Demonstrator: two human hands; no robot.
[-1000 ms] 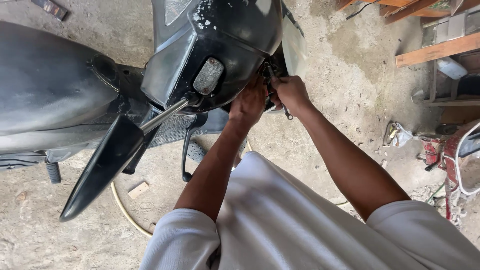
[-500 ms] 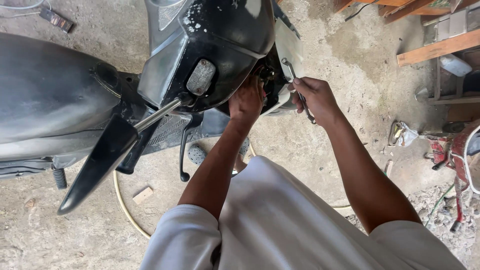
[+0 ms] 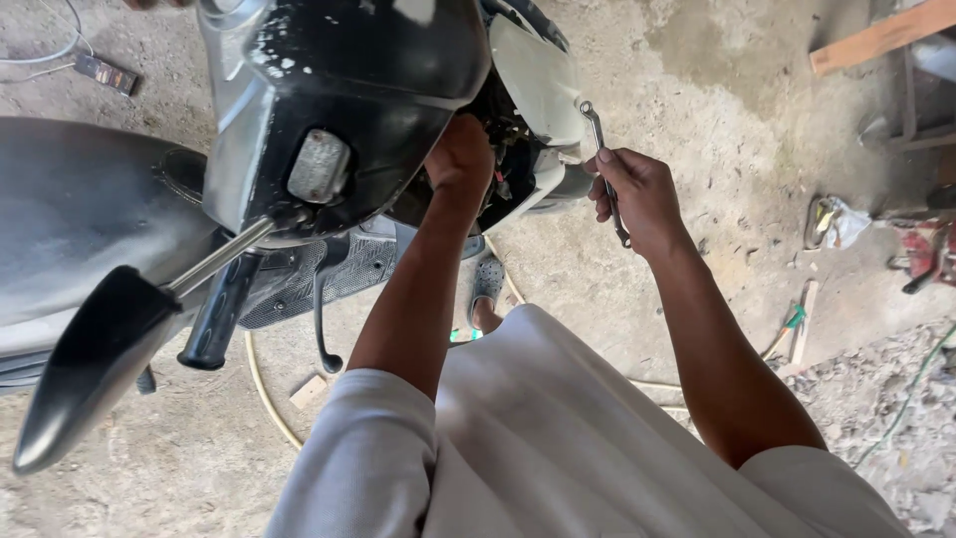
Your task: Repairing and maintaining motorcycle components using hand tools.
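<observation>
head | right hand grips wrench | left hand inside scooter

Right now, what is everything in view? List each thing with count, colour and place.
scooter: one, black, upper left, front panel opened
mirror: one, black, lower left on a stalk
handlebar grip: one, black, beside the brake lever
wrench: one, silver, right of the scooter's white panel
wooden plank: one, orange-brown, top right
hose: one, pale yellow, on the concrete floor
sandal: one, grey, under the scooter
left hand: reaching into the opened front
right hand: gripping the wrench
</observation>
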